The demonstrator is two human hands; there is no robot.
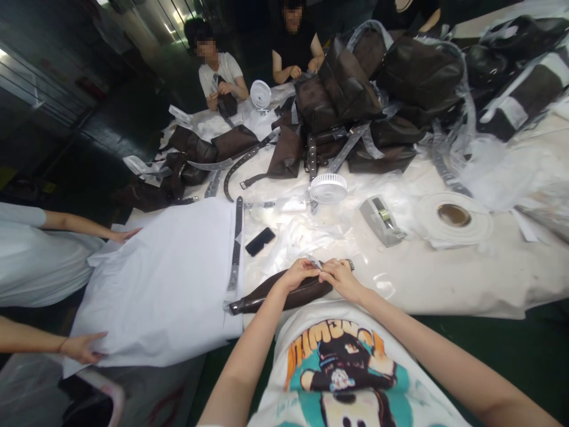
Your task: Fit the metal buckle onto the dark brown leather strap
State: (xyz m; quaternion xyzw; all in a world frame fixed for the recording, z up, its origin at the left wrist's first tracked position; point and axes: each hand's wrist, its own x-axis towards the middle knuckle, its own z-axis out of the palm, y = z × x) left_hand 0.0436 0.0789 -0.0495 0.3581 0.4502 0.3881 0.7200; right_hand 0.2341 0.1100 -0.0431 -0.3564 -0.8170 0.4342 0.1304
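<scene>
Left hand [299,274] and right hand [342,279]: together, fingertips pinching one pale strip [315,261] over a dark bag [267,295]; best smoothed evenly, I'd judge.

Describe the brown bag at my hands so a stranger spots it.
Find the pale table, then its near edge by the cartoon shirt. There, at your left hand and right hand, is the brown bag. Unlike the heaped bags beyond, it's long and slim.
</scene>
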